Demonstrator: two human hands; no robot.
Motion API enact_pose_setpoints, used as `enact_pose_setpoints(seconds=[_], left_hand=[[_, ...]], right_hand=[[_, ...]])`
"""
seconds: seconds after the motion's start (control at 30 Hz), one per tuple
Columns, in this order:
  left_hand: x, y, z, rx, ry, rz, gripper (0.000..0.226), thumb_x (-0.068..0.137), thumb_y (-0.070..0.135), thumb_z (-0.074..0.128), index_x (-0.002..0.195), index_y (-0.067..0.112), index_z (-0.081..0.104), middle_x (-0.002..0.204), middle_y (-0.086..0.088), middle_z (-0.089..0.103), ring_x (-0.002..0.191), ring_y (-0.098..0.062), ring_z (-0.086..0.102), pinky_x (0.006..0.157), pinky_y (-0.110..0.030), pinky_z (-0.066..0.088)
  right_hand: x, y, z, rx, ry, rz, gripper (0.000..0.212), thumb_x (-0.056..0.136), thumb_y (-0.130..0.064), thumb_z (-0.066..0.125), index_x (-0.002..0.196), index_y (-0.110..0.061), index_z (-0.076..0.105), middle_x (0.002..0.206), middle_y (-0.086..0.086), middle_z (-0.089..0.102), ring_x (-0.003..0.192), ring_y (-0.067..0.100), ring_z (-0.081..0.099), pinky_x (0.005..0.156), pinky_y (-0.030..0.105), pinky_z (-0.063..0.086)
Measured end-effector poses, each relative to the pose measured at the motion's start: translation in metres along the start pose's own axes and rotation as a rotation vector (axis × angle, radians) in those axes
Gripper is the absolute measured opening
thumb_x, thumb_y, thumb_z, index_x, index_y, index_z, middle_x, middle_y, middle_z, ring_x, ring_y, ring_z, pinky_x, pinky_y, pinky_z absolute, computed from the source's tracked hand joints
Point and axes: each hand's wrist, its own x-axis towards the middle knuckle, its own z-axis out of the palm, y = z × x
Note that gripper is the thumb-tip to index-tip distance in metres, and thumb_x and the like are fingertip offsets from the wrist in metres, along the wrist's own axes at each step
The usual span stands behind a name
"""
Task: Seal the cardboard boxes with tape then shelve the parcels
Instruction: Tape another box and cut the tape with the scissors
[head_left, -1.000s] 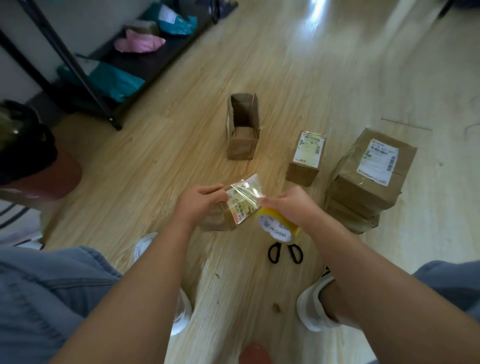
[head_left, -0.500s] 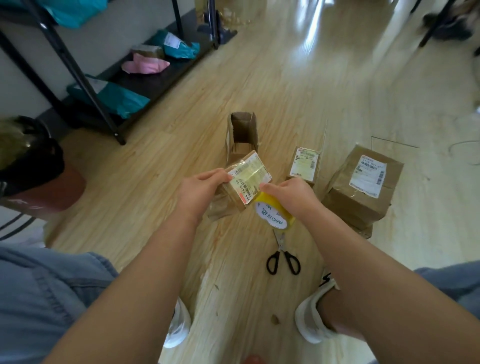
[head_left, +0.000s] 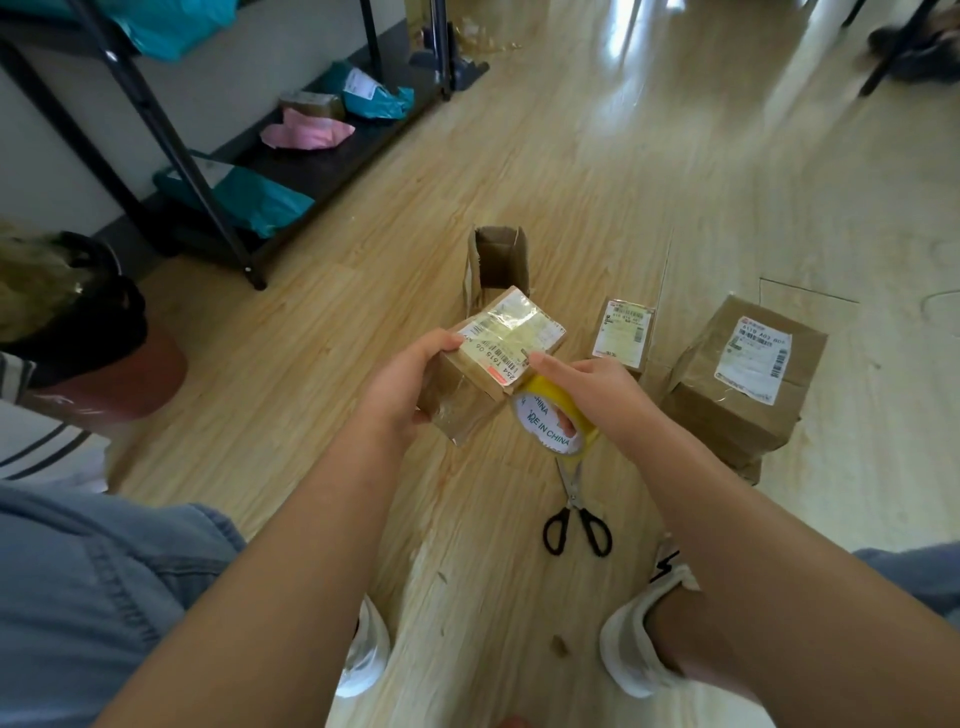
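Left hand (head_left: 400, 384) grips a small, labelled brown cardboard box (head_left: 493, 364), glossy with tape; right hand (head_left: 597, 389) fingers clasp a yellow tape roll (head_left: 550, 421).

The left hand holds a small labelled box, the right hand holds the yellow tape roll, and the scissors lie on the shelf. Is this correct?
No. The head view shows the scissors lying on the wooden floor, not on the shelf. The left hand does hold the box, the right hand the tape roll.

Legs: light blue denim jeans (head_left: 78, 597). Feet: white low-cut left shoe (head_left: 363, 654); matching right shoe (head_left: 628, 644), black marking at its upper edge. Forearms (head_left: 291, 551) bare.
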Motion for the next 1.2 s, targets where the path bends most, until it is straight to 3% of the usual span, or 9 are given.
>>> enact_pose_setpoints(seconds=[0.17,0.33,0.57,0.63,0.8,0.87,0.93,1.03,1.2], left_hand=[[0.0,-0.001,-0.006,-0.02,0.033,-0.046,0.018,0.085,0.034,0.066,0.097,0.02,0.067,0.09,0.002,0.066,0.082,-0.016,0.061,0.08,-0.037,0.053],[-0.003,-0.006,0.001,-0.058,0.005,-0.058,0.013,0.086,0.031,0.065,0.093,0.02,0.065,0.089,0.002,0.064,0.082,-0.018,0.06,0.076,-0.036,0.053],[0.004,-0.005,0.003,-0.019,-0.05,-0.057,0.023,0.085,0.039,0.066,0.101,0.024,0.069,0.105,-0.001,0.066,0.093,-0.025,0.062,0.07,-0.041,0.057],[0.009,-0.011,-0.001,0.062,-0.051,-0.059,0.021,0.088,0.038,0.062,0.1,0.022,0.068,0.103,-0.001,0.065,0.09,-0.021,0.06,0.082,-0.044,0.053],[0.015,-0.014,0.005,0.34,-0.018,0.091,0.012,0.091,0.017,0.055,0.091,0.016,0.067,0.086,0.003,0.068,0.076,-0.011,0.06,0.068,-0.023,0.045],[0.017,-0.014,0.006,0.466,-0.116,0.101,0.028,0.088,0.019,0.061,0.116,0.014,0.062,0.1,0.003,0.068,0.083,-0.011,0.064,0.071,-0.026,0.047],[0.021,-0.019,0.007,0.574,-0.236,0.082,0.076,0.077,0.034,0.078,0.141,0.02,0.04,0.12,0.005,0.062,0.099,-0.012,0.065,0.085,-0.031,0.05],[0.025,-0.029,0.013,0.79,-0.198,0.143,0.126,0.055,0.046,0.092,0.154,0.031,0.016,0.149,0.002,0.038,0.131,-0.019,0.046,0.108,-0.045,0.042],[0.035,-0.043,0.013,0.753,-0.093,0.218,0.109,0.063,0.021,0.086,0.153,0.023,0.025,0.14,0.0,0.044,0.12,-0.017,0.049,0.09,-0.03,0.048]], right_hand=[[-0.013,0.009,-0.005,0.165,-0.075,-0.062,0.048,0.096,-0.059,0.052,0.077,-0.019,0.071,0.071,0.009,0.072,0.078,0.019,0.071,0.092,0.031,0.042],[-0.011,0.009,0.001,0.151,0.016,-0.023,0.04,0.093,-0.055,0.06,0.086,-0.018,0.074,0.078,0.003,0.073,0.076,0.019,0.069,0.079,0.032,0.051],[0.001,0.012,0.006,-0.004,0.087,0.032,0.054,0.09,-0.063,0.058,0.097,-0.012,0.075,0.093,0.013,0.075,0.078,0.028,0.07,0.081,0.04,0.057],[0.006,0.015,0.006,-0.064,0.073,0.034,0.06,0.088,-0.064,0.06,0.103,-0.007,0.074,0.095,0.017,0.074,0.084,0.034,0.072,0.082,0.045,0.058],[0.013,0.026,0.002,-0.166,0.087,0.022,0.061,0.089,-0.064,0.06,0.097,-0.005,0.072,0.075,0.009,0.068,0.063,0.017,0.058,0.059,0.029,0.043],[0.014,0.022,0.0,-0.239,0.101,0.007,0.055,0.09,-0.063,0.059,0.083,-0.008,0.066,0.065,0.006,0.06,0.056,0.015,0.054,0.053,0.027,0.04],[0.014,0.017,0.002,-0.355,0.091,-0.004,0.051,0.09,-0.063,0.058,0.073,-0.015,0.059,0.06,-0.001,0.052,0.052,0.012,0.05,0.049,0.026,0.037],[0.016,0.016,0.008,-0.425,0.103,-0.004,0.046,0.089,-0.066,0.057,0.083,-0.021,0.057,0.063,-0.006,0.053,0.053,0.01,0.053,0.049,0.025,0.037],[0.018,0.02,0.014,-0.391,0.046,0.027,0.057,0.085,-0.07,0.06,0.077,-0.014,0.06,0.065,-0.004,0.055,0.057,0.011,0.053,0.054,0.025,0.04]])
